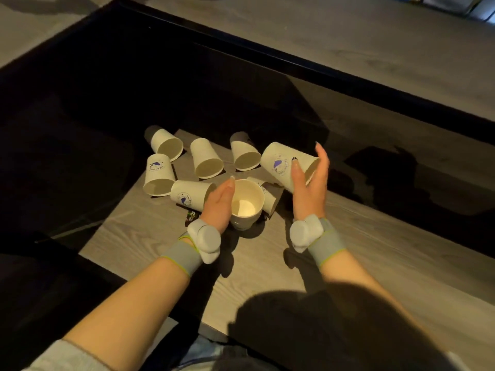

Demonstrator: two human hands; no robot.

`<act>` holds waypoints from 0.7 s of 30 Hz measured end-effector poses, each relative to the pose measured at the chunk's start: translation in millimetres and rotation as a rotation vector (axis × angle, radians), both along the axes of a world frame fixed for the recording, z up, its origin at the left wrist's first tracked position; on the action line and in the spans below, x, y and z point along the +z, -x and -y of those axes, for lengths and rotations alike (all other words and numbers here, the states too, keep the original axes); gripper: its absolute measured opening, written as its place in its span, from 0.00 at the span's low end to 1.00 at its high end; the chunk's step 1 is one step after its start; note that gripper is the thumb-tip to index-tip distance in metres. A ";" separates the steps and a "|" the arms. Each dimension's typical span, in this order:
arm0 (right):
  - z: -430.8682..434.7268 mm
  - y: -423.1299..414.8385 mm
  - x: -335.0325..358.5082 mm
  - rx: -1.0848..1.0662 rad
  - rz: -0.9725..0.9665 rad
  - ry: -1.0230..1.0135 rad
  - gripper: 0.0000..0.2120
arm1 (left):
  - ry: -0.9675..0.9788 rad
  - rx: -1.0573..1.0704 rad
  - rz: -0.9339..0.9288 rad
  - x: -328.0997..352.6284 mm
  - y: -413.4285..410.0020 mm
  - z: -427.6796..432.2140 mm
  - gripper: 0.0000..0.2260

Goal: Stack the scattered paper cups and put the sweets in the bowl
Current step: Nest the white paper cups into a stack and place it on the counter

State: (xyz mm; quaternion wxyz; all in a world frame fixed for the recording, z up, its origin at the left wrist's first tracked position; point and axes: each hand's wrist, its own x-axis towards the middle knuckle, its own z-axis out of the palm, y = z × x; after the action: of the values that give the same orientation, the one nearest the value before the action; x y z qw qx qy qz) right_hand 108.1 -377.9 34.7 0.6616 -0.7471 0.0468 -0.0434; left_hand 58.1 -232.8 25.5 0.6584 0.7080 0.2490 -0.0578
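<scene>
You are working at a dark, glossy table (267, 263) with a grey wood-grain panel in the middle, and every cup lies on that panel or just at its edge.

Your left hand (219, 202) rests against the left side of the upright cup (246, 204). The fingers lie almost straight along its wall, up to the rim. The thumb is hidden, so you cannot tell whether the hand truly grips.

Your right hand (310, 183) grips the lifted cup (284, 164), thumb across the printed wall and fingers behind it. That cup is held tilted above the table, to the right of the upright one.

There are eight paper cups in all: one upright, one lifted and six on their sides. Three plain ones (206, 158) lie in a row at the back. Two logo cups (158, 175) lie to the left. One more cup (267, 194) sits just behind the upright cup.

Each wrist has a grey band (182, 254) carrying a white pod, two in all.

One dark-wrapped sweet (192, 216) shows plainly beside your left wrist. Other dark scraps under the cups are too dim to count.
</scene>
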 end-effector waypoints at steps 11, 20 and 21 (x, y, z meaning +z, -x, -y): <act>-33.9 41.6 19.3 0.639 0.304 1.132 0.32 | 0.286 -0.066 0.124 7.3 14.9 -18.9 0.23; -37.3 42.7 2.9 0.661 0.193 1.125 0.29 | 0.181 0.135 0.073 -6.2 31.3 -41.8 0.24; -37.2 43.2 2.9 0.650 0.173 1.115 0.28 | 0.148 0.158 0.076 -6.3 32.4 -43.5 0.22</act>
State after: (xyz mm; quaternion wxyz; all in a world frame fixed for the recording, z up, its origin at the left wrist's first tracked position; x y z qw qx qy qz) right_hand 64.9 -340.8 37.6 0.1552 -0.9484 -0.2645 0.0810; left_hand 25.7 -189.3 19.2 0.7204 0.6371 0.2741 0.0029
